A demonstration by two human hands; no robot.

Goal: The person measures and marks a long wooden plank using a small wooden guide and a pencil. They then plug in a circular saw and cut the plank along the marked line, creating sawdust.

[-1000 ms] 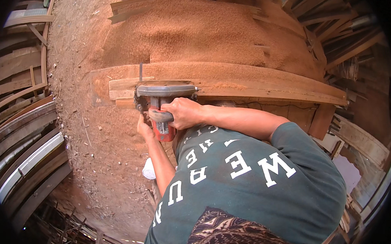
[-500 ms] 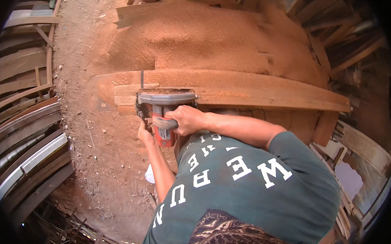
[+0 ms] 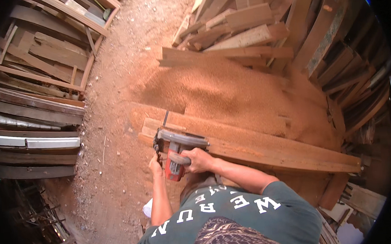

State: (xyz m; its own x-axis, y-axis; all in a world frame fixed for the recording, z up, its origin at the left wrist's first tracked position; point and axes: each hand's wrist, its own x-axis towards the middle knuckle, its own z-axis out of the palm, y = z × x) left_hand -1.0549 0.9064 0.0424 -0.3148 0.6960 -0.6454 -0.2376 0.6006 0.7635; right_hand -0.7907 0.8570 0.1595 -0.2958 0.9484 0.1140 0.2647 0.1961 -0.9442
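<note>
My right hand (image 3: 198,160) is wrapped round the grey handle of a red and grey power saw (image 3: 175,166), which looks like a circular saw. At the saw's dark front end, the fingers of my left hand (image 3: 155,164) are curled against it, partly hidden. The saw rests at the near edge of a long wooden plank (image 3: 259,150), close to its left end. Its blade is out of sight under the grey guard. A short lighter strip of wood (image 3: 150,125) lies at that end, next to a thin dark bar (image 3: 165,118) across the wood.
Beyond the plank spreads a large heap of orange-brown sawdust (image 3: 229,93). Offcuts and boards (image 3: 243,26) are piled behind it and along the right (image 3: 333,48). Stacked wooden frames and planks (image 3: 35,108) line the left side, across a strip of dirt floor (image 3: 101,135).
The view has turned and shifted, so the plank now slants and more of the wood pile shows. Both hands stay on the saw, which remains near the plank's left end.
</note>
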